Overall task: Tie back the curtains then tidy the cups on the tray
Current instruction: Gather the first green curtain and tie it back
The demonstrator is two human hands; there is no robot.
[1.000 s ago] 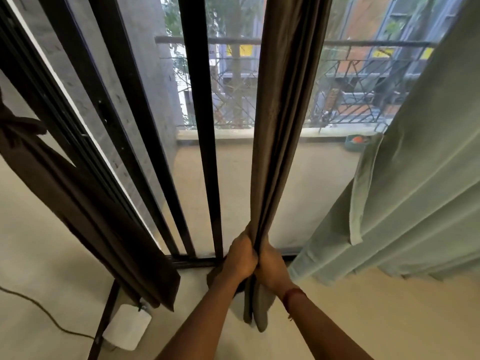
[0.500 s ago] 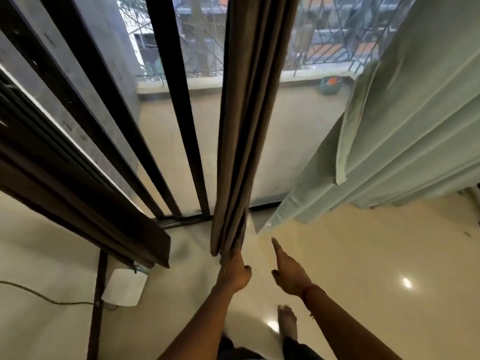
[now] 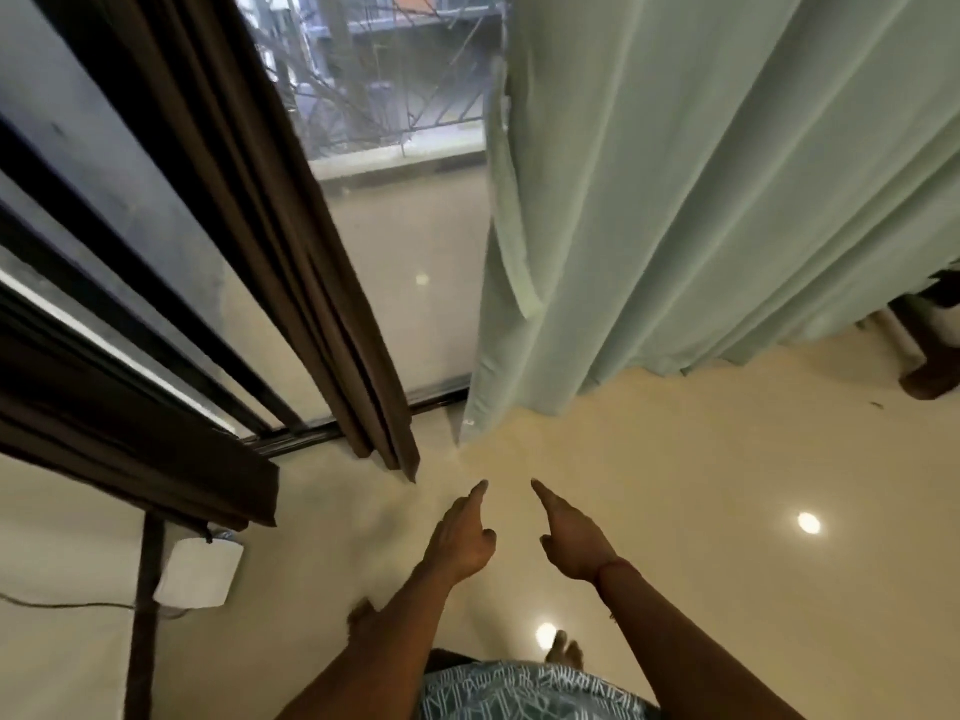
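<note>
A brown curtain [image 3: 291, 241] hangs bunched in narrow folds in front of the glass door, its hem just above the floor. To its right hangs a wide pale green curtain [image 3: 701, 200], loose and spread out. Another brown curtain panel [image 3: 130, 444] slants across the left edge. My left hand [image 3: 462, 537] and my right hand [image 3: 571, 537] are both held out over the floor below the brown curtain's hem, fingers straight, touching nothing. No cups or tray are in view.
Black sliding door frames [image 3: 156, 304] run along the left. A white box [image 3: 200, 571] with a cable sits by a dark post [image 3: 143, 615] at lower left. Dark furniture legs [image 3: 930, 356] show at the right edge. The glossy cream floor [image 3: 727, 511] lies ahead.
Both hands gripped the bunched brown curtain a second ago; the right let go first, then the left. The curtain now hangs free to the left, and my view has swung right and down.
</note>
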